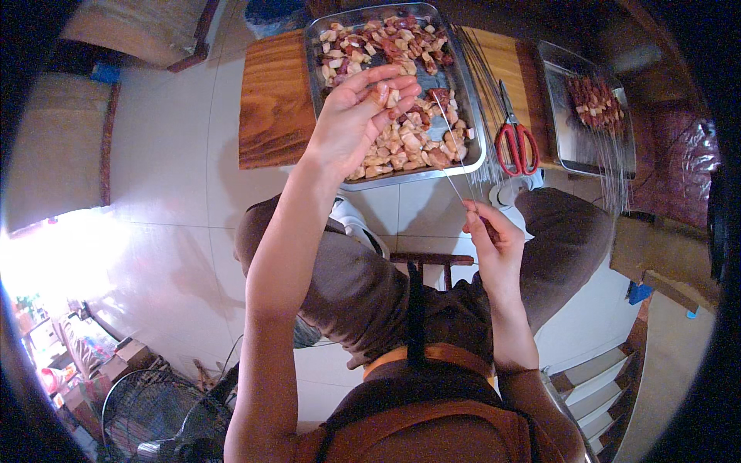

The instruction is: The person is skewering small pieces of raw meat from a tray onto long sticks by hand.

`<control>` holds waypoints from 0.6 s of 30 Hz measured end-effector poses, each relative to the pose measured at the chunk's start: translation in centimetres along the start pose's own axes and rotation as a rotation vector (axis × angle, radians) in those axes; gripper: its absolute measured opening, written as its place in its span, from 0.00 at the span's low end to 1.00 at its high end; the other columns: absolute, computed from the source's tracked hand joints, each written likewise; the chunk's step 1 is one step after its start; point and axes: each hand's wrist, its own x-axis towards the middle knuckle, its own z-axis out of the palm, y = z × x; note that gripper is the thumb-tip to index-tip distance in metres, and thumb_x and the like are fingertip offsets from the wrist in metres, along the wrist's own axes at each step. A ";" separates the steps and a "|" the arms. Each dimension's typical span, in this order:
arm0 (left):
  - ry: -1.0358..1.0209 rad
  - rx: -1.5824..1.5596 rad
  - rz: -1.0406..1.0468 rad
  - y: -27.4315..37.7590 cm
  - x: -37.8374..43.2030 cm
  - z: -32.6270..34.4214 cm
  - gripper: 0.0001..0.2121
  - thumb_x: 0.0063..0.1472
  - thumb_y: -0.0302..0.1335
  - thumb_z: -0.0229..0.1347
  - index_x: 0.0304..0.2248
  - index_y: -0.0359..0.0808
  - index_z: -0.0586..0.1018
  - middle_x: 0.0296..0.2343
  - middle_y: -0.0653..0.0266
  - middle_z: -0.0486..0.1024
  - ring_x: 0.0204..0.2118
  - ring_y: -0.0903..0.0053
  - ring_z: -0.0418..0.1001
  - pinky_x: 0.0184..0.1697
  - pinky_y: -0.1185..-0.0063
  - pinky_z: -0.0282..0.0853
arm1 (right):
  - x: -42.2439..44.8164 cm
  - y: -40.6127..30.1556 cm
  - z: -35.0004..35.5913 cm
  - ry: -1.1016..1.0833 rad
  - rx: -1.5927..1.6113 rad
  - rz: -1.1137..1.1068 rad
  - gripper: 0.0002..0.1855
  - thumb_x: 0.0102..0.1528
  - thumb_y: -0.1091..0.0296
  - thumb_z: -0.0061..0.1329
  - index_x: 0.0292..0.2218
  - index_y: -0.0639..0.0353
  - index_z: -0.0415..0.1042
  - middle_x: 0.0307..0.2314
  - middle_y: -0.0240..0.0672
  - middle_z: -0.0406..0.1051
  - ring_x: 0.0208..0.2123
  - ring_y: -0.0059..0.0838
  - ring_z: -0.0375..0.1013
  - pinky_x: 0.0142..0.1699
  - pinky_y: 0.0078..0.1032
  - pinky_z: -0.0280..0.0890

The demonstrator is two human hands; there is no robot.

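Note:
My left hand (367, 107) is over the metal tray (480, 159), pinching a pale piece of meat (394, 98) between thumb and fingers. Below it, the tray holds many cut chunks, dark red lean ones and paler ones. Two thin metal skewers (454, 128) run up over the tray's near right corner from my right hand (495, 240), which grips their lower ends. A dark red chunk (439, 95) appears at the tip of one skewer. The other skewer points toward my left hand; its tip is hard to make out there.
Bare skewers (477, 69) lie right of the tray on the wooden board (269, 104). Beside them are red-handled scissors (517, 144). A second metal tray (570, 153) holds loaded meat skewers (599, 107). A fan (165, 416) stands at the lower left.

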 end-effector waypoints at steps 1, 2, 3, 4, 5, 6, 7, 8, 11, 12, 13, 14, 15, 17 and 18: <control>-0.004 0.013 0.011 -0.1 0.0 0.1 0.14 0.59 0.22 0.46 0.45 0.28 0.65 0.44 0.50 0.66 0.48 0.65 0.66 0.53 0.75 0.62 | 0.0 -0.1 0.0 0.001 -0.003 0.010 0.11 0.54 0.72 0.45 0.39 0.65 0.71 0.25 0.31 0.71 0.26 0.15 0.67 0.32 0.14 0.63; -0.009 0.026 0.022 -0.1 -0.1 0.2 0.14 0.59 0.22 0.46 0.44 0.28 0.65 0.43 0.49 0.66 0.48 0.64 0.66 0.53 0.75 0.62 | 0.1 -0.4 0.1 0.001 -0.007 0.020 0.11 0.54 0.72 0.45 0.39 0.65 0.71 0.25 0.31 0.71 0.26 0.15 0.67 0.32 0.14 0.63; -0.013 0.040 0.032 -0.2 -0.1 0.2 0.13 0.59 0.21 0.46 0.43 0.27 0.66 0.43 0.49 0.67 0.47 0.64 0.66 0.53 0.74 0.62 | 0.2 -0.5 0.1 0.003 -0.009 0.030 0.11 0.54 0.72 0.45 0.39 0.65 0.71 0.25 0.30 0.70 0.26 0.15 0.67 0.32 0.14 0.63; 0.009 0.066 0.036 -0.1 -0.3 0.4 0.12 0.59 0.20 0.46 0.43 0.27 0.66 0.43 0.49 0.67 0.47 0.64 0.67 0.52 0.74 0.63 | 0.3 -0.4 0.1 0.003 0.002 0.023 0.11 0.54 0.72 0.45 0.39 0.65 0.71 0.25 0.30 0.70 0.26 0.15 0.67 0.32 0.14 0.63; 0.031 0.093 0.040 0.1 -0.4 0.7 0.12 0.58 0.19 0.45 0.42 0.27 0.67 0.42 0.49 0.67 0.46 0.64 0.67 0.51 0.73 0.64 | 0.4 -0.3 0.1 0.003 0.013 0.016 0.11 0.54 0.73 0.45 0.39 0.65 0.71 0.24 0.30 0.70 0.26 0.15 0.67 0.32 0.14 0.63; 0.054 0.120 0.043 0.2 -0.5 0.8 0.11 0.58 0.18 0.45 0.42 0.27 0.67 0.42 0.49 0.68 0.45 0.64 0.68 0.51 0.73 0.65 | 0.4 -0.2 0.1 0.002 0.025 0.011 0.11 0.54 0.73 0.45 0.39 0.65 0.71 0.24 0.30 0.70 0.26 0.14 0.67 0.32 0.14 0.63; 0.070 0.120 0.059 0.3 -0.5 0.6 0.11 0.58 0.18 0.45 0.42 0.26 0.67 0.41 0.50 0.68 0.45 0.65 0.68 0.50 0.73 0.65 | 0.4 -0.3 0.1 -0.003 0.024 0.013 0.11 0.54 0.73 0.45 0.39 0.65 0.71 0.24 0.30 0.70 0.26 0.14 0.67 0.32 0.14 0.63; 0.086 0.119 0.075 0.3 -0.3 0.4 0.12 0.58 0.18 0.46 0.42 0.26 0.67 0.41 0.50 0.68 0.44 0.65 0.69 0.49 0.73 0.66 | 0.4 -0.4 0.1 -0.008 0.022 0.014 0.11 0.54 0.73 0.45 0.39 0.65 0.71 0.24 0.30 0.70 0.26 0.14 0.67 0.32 0.14 0.63; 0.125 0.128 0.091 0.6 -0.2 0.3 0.12 0.57 0.18 0.47 0.42 0.26 0.67 0.40 0.50 0.69 0.43 0.66 0.70 0.47 0.74 0.68 | 0.4 -0.4 0.2 -0.015 0.036 0.009 0.11 0.54 0.73 0.45 0.39 0.65 0.71 0.24 0.30 0.71 0.26 0.14 0.67 0.33 0.14 0.63; 0.140 0.134 0.092 0.8 -0.2 0.3 0.12 0.57 0.18 0.47 0.42 0.26 0.67 0.40 0.50 0.69 0.42 0.66 0.70 0.47 0.74 0.68 | 0.4 -0.3 0.2 -0.019 0.045 0.004 0.11 0.54 0.73 0.45 0.39 0.65 0.71 0.24 0.30 0.71 0.26 0.14 0.67 0.33 0.14 0.63; 0.132 0.155 0.087 0.9 -0.2 0.3 0.13 0.57 0.19 0.48 0.42 0.26 0.66 0.40 0.50 0.69 0.42 0.66 0.70 0.47 0.74 0.69 | 0.4 -0.4 0.2 -0.024 0.031 0.014 0.11 0.54 0.73 0.45 0.39 0.64 0.71 0.24 0.30 0.71 0.26 0.14 0.67 0.33 0.14 0.63; 0.124 0.176 0.082 1.1 -0.3 0.4 0.13 0.57 0.19 0.48 0.43 0.26 0.66 0.40 0.50 0.69 0.42 0.66 0.70 0.46 0.74 0.69 | 0.3 -0.6 0.1 -0.030 0.017 0.024 0.11 0.54 0.73 0.45 0.39 0.64 0.71 0.25 0.30 0.71 0.26 0.14 0.67 0.33 0.14 0.63; 0.116 0.197 0.076 1.1 -0.3 0.5 0.13 0.57 0.19 0.49 0.43 0.26 0.66 0.40 0.50 0.69 0.42 0.66 0.71 0.46 0.74 0.69 | 0.3 -0.7 0.0 -0.034 0.003 0.034 0.11 0.54 0.73 0.45 0.39 0.64 0.71 0.25 0.30 0.71 0.26 0.14 0.67 0.33 0.14 0.63; 0.094 0.231 0.053 1.0 -0.3 0.4 0.14 0.57 0.19 0.48 0.43 0.26 0.66 0.40 0.50 0.69 0.41 0.66 0.71 0.46 0.74 0.69 | 0.3 -0.5 0.0 -0.029 0.018 0.053 0.11 0.54 0.73 0.45 0.39 0.64 0.71 0.25 0.30 0.71 0.26 0.14 0.67 0.33 0.14 0.63; 0.080 0.248 0.040 1.0 -0.3 0.5 0.14 0.57 0.19 0.48 0.43 0.25 0.66 0.40 0.50 0.69 0.41 0.65 0.71 0.46 0.74 0.69 | 0.3 -0.5 -0.1 -0.025 0.026 0.063 0.11 0.54 0.74 0.45 0.39 0.64 0.71 0.26 0.30 0.71 0.26 0.14 0.67 0.33 0.14 0.63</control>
